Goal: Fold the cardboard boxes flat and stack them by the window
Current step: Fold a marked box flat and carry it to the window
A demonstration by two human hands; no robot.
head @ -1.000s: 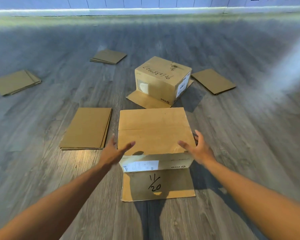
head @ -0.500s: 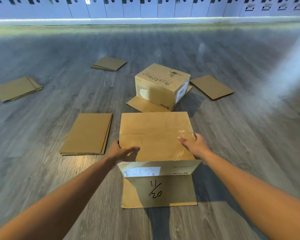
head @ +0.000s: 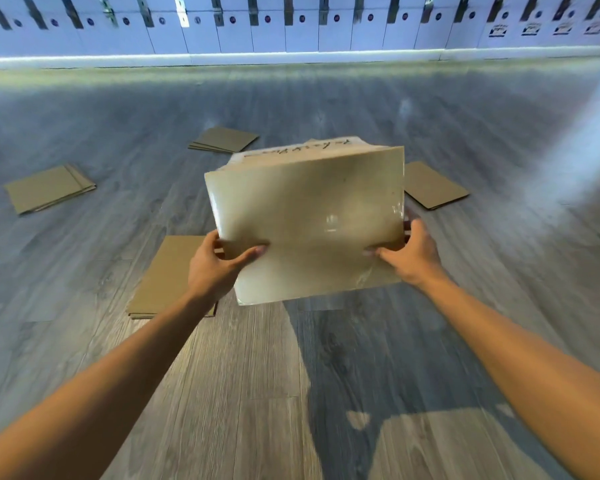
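Cardboard box point(head: 309, 223) hangs off the floor at centre frame, left hand point(head: 212, 268) at its 8 o'clock corner, right hand point(head: 409, 258) at 4 o'clock, both pinching thin edges, so the glossy, blurred panel could slip, I reckon, or swing into the second box point(head: 298, 150) at 12 o'clock.

Bare floor point(head: 291, 393) below and toward camera; flattened cardboard stack point(head: 167, 275) lies left, second box point(head: 305, 150) behind held box point(head: 309, 220).
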